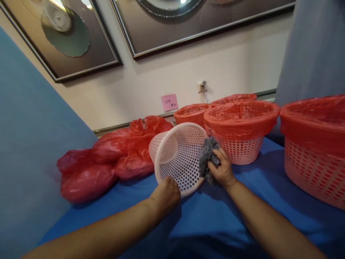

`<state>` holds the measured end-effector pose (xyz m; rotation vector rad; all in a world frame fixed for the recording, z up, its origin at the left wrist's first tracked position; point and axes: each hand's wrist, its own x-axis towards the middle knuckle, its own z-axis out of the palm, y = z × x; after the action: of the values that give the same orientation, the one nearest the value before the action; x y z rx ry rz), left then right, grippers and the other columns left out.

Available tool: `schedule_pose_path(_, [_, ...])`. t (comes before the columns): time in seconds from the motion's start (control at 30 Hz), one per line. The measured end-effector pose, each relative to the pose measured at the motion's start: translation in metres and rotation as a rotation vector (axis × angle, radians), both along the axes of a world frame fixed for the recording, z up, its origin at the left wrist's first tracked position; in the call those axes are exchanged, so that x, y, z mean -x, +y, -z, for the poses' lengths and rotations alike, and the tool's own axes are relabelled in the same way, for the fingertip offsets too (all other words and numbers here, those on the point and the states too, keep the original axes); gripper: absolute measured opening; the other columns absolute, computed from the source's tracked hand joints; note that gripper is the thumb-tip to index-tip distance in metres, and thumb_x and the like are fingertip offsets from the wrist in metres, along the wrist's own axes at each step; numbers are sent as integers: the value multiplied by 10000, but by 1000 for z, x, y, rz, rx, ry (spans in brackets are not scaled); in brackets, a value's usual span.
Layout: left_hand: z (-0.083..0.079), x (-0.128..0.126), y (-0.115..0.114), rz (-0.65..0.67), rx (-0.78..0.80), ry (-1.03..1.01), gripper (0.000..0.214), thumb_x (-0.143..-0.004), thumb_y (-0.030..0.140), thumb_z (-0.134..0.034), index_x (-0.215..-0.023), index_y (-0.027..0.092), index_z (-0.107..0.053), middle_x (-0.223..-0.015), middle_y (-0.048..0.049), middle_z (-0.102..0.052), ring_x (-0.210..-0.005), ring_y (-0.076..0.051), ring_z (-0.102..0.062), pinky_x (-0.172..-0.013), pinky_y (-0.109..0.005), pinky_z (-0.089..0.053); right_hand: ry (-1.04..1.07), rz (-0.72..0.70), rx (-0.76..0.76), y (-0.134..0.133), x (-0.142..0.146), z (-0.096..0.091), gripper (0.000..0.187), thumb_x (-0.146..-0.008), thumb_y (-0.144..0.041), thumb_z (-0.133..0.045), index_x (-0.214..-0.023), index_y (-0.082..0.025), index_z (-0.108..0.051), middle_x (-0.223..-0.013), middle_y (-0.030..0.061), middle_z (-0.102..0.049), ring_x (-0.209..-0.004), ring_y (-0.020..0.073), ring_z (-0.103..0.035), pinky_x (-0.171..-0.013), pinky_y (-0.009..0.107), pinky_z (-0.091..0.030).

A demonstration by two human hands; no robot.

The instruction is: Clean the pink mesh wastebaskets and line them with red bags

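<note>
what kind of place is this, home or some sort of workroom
Likely a workroom or office rather than a kitchen: a blue-covered table carries several lined baskets and a pile of red bags, with framed pictures and a pink note on the wall.

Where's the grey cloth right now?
The grey cloth is centre frame in the head view, gripped by the right hand against the rim of the tipped white basket, which the left hand steadies.

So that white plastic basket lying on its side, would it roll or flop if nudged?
The white basket is round and tapered, so it would probably roll in a curve. Its perforated walls hold their shape, so likely stiff and light. The left hand steadies its rim.
</note>
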<state>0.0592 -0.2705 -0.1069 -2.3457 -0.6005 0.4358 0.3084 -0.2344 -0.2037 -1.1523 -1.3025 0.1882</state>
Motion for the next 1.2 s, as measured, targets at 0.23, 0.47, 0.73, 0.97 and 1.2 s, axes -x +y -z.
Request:
schedule_pose_path(0.23, [26,2,-1,192,67,-54,177,-954,145,-594,-913,142,-766,-869,-125,-776,-848,-261,-704,-748,-380,-492,-517,-462,320,-8,46,13,456,-834,-205,-672,-1290,-207,-677,-1170,98,-654,-1066,243,-660,-977,386,-528])
schedule_pose_path(0.47, [52,62,-31,32,295,-1002,186,-984,235,-553,-854,182,-674,-722,-32,-730,-620,-170,-659,-641,-284,-530,-490,-460,380,-5,43,15,453,-850,-199,-660,-1303,-181,-667,-1188,110,-654,-1107,256,-651,-1019,401,-504])
schedule_pose_path(0.73, [69,42,2,-215,763,-1351,316,-972,360,-554,-833,189,-781,-789,-50,-803,-737,-214,-760,-723,-286,-607,-435,-579,209,-19,65,6,501,-852,-211,-699,-1345,-231,-615,-1169,68,-612,-1092,212,-629,-988,364,-518])
schedule_pose_path(0.97, [75,63,20,-149,447,-1579,305,-934,349,-575,-734,159,-705,-672,-57,-715,-612,-183,-646,-630,-276,-534,-710,-422,415,-18,44,1,425,-809,-160,-704,-1223,-254,-685,-1179,82,-605,-968,228,-642,-860,362,-539])
schedule_pose_path(1.2, [69,47,35,-116,313,-1706,305,-921,359,-606,-665,192,-600,-599,24,-584,-556,-126,-539,-578,-232,-472,-660,-381,475,-20,56,-4,410,-823,-138,-705,-1221,-229,-674,-1164,90,-619,-1043,244,-646,-934,383,-534])
